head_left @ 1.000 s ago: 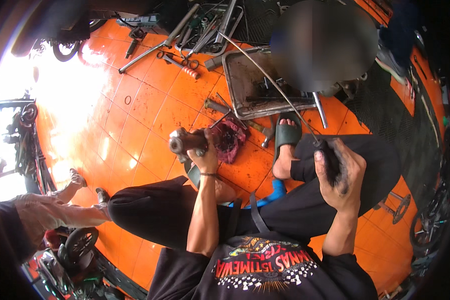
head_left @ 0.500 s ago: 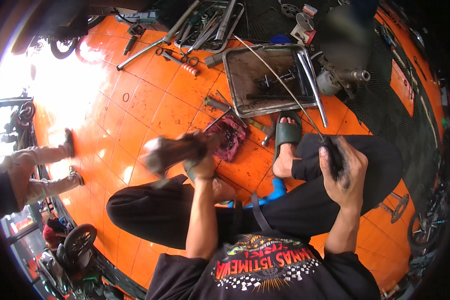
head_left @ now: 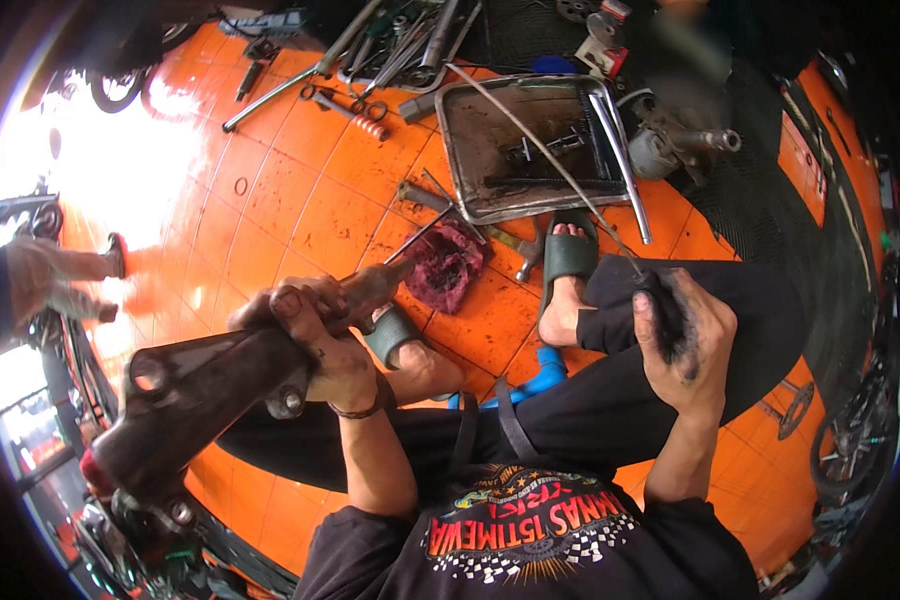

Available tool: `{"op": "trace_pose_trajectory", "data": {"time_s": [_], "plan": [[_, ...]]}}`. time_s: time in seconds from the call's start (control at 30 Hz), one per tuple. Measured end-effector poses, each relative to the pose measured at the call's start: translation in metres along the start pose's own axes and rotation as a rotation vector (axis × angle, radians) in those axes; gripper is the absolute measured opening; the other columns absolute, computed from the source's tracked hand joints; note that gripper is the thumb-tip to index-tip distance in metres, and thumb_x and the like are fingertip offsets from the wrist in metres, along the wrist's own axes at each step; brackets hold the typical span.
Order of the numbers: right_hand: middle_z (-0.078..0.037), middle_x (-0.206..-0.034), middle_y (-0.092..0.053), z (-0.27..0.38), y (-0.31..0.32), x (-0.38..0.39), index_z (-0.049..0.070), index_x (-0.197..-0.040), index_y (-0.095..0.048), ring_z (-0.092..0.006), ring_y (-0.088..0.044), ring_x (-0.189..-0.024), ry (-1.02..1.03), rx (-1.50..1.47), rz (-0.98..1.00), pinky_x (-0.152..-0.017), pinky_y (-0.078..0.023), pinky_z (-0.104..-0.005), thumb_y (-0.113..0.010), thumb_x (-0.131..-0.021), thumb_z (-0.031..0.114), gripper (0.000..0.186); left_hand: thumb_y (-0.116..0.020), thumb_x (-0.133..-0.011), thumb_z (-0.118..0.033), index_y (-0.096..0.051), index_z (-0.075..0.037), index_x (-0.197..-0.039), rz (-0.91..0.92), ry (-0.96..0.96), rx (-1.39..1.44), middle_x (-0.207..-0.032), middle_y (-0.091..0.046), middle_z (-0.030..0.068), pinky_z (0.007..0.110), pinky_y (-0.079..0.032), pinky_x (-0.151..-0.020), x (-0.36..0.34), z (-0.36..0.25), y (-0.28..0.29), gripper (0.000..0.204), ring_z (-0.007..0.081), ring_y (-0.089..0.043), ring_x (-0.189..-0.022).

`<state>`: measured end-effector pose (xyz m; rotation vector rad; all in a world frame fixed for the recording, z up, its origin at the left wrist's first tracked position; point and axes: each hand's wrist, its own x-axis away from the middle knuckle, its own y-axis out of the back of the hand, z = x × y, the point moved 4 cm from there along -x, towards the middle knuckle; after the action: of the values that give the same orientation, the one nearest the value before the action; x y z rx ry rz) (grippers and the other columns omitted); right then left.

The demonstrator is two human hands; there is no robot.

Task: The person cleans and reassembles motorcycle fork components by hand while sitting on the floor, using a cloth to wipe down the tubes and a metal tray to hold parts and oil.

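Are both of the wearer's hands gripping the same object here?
No, the left hand grips a dark metal part while the right hand holds a separate dark-handled rod.

I see a bright orange tiled floor (head_left: 280, 215), crossed by thin grid lines and spotted dark in places. The metal part (head_left: 200, 400) on my left is dull brown-black, greyer toward its far end. My right hand's fingers (head_left: 644, 325) are smudged black, matching the black handle of the thin-shafted tool (head_left: 660, 295). The rag (head_left: 442, 268) is maroon, blotched black. I make out dark green sandals (head_left: 570, 257), plain black trousers (head_left: 740, 310) and a black shirt (head_left: 530, 540) printed red, yellow and white, with white checkering.
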<state>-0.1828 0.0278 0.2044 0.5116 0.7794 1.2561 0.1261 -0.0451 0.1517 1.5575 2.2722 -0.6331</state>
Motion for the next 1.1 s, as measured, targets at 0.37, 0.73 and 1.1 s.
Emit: {"op": "trace_pose_trajectory", "data": {"time_s": [0.37, 0.73, 1.1], "plan": [[-0.015, -0.072, -0.062, 0.012, -0.002, 0.000, -0.004, -0.090, -0.063, -0.0292, -0.065, -0.061, -0.025, -0.030, 0.019, -0.056, -0.050, -0.0358, -0.065, -0.089, 0.014, 0.017, -0.073, -0.088, -0.012, -0.059, -0.003, -0.105, 0.081, 0.531, -0.471, -0.096, -0.064, 0.0070, 0.033, -0.050, -0.087, 0.080, 0.157, 0.017, 0.024, 0.0184, -0.062, -0.090], [-0.016, -0.067, -0.058, 0.000, -0.001, -0.001, -0.006, -0.084, -0.059, -0.0264, -0.060, -0.055, -0.036, -0.001, 0.008, -0.052, -0.044, -0.0345, -0.065, -0.089, 0.015, 0.022, -0.064, -0.093, -0.004, -0.044, -0.010, -0.115, -0.067, 0.175, -0.071, -0.094, -0.056, 0.0044, 0.034, -0.050, -0.086, 0.059, 0.092, 0.012, 0.030, 0.0162, -0.057, -0.090], [-0.025, -0.076, -0.064, 0.008, -0.088, 0.022, -0.004, -0.103, -0.056, -0.0427, -0.065, -0.071, -0.184, 0.133, 0.511, -0.063, -0.051, -0.0492, -0.063, -0.088, 0.014, 0.024, -0.067, -0.095, -0.019, -0.057, -0.002, -0.097, -0.167, 0.552, -0.397, -0.082, -0.061, 0.0050, 0.029, -0.050, -0.069, 0.049, 0.123, 0.033, 0.020, 0.0111, -0.059, -0.073]]}}
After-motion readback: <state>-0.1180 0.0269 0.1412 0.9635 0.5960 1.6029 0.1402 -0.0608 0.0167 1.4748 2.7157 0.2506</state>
